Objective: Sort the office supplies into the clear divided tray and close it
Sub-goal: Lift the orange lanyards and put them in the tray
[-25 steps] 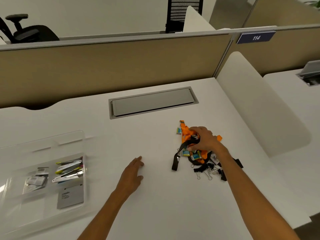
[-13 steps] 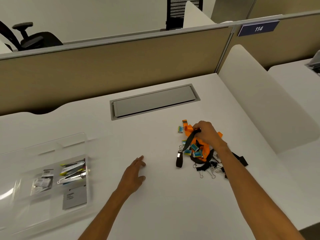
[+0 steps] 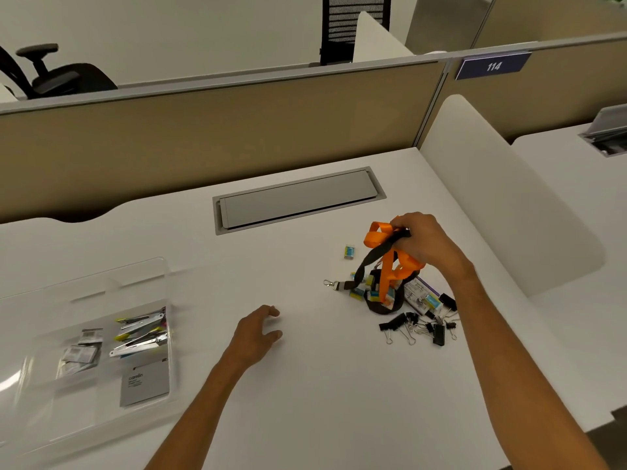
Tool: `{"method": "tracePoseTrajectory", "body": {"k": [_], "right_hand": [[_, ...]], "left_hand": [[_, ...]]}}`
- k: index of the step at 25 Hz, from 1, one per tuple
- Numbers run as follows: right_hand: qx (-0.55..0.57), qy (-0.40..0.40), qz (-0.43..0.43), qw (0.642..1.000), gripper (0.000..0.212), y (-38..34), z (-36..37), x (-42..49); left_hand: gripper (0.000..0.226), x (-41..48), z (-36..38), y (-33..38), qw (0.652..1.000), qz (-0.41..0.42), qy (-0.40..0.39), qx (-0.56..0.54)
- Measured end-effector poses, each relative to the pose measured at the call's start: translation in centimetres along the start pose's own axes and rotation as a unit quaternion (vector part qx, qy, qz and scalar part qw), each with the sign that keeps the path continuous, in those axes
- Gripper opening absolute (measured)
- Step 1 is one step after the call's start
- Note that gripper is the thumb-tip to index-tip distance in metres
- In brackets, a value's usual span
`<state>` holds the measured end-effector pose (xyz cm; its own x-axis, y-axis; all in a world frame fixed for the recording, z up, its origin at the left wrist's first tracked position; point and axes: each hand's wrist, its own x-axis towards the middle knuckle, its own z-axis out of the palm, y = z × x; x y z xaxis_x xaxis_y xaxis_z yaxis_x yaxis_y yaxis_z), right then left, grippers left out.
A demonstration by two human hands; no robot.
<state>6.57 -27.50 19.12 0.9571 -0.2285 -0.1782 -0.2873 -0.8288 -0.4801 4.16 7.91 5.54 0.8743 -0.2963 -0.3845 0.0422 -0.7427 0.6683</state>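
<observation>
At three o'clock on the white desk [image 3: 305, 385], my right hand [image 3: 424, 242] pinches the tangled orange and black fabric lanyards [image 3: 385, 252], lifted partly clear of the heap of small wrapped blocks and black metal binder clips [image 3: 419, 325]. My left hand [image 3: 256, 334] rests flat at centre, fingers loosely spread, empty. Step in hand, as I judge: extracting the lanyards. Next comes carrying them to the clear divided plastic tray [image 3: 44, 418] at eight o'clock, lid open. Legible writing: "114" on the blue partition sign [image 3: 492, 66]; the grey card [image 3: 144, 385] reads roughly "camlin", uncertain.
</observation>
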Motion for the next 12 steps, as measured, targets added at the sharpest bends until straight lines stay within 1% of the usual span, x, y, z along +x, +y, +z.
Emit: {"method": "tracePoseTrajectory", "body": {"k": [5,12], "right_hand": [[-0.01,0.004,-0.02,1.0,0.022,-2.8,-2.2,-1.2],[-0.015,0.022,-0.036,0.999,0.021,-7.0,-5.9,-3.0]], "left_hand": [[0.038,-0.7,-0.6,-0.2,1.0,-0.007,0.0,-0.017],[0.037,-0.9,-1.4,0.0,0.999,-0.015,0.015,-0.047]]}}
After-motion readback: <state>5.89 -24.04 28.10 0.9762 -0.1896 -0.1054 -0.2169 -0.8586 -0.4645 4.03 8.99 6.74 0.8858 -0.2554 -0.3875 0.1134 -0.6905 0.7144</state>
